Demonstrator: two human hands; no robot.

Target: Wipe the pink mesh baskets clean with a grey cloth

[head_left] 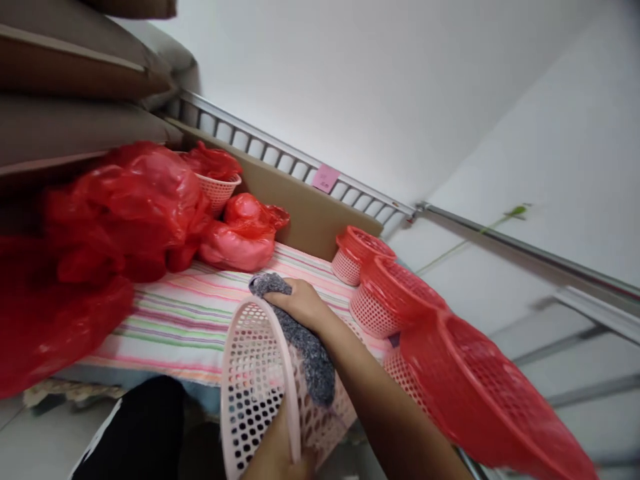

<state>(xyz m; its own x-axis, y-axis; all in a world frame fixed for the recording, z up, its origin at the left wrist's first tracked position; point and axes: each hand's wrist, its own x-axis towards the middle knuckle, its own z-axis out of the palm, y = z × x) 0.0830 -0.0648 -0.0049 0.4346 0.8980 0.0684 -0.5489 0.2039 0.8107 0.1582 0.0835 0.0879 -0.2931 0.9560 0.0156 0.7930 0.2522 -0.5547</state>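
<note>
A pale pink perforated plastic basket is tilted on its side, its round mouth facing left. My right hand is closed on a grey speckled cloth and presses it against the outside of the basket near the rim. Part of the cloth hangs down along the basket wall. At the bottom of the view, my left hand grips the basket's rim, with some fingers hidden by it. Under and behind the basket lies a striped sheet.
On the right, several pink baskets stand in a row with red plastic bags over their rims. Crumpled red bags and another basket are at left. A metal railing runs along the wall, and stacked cushions rise at upper left.
</note>
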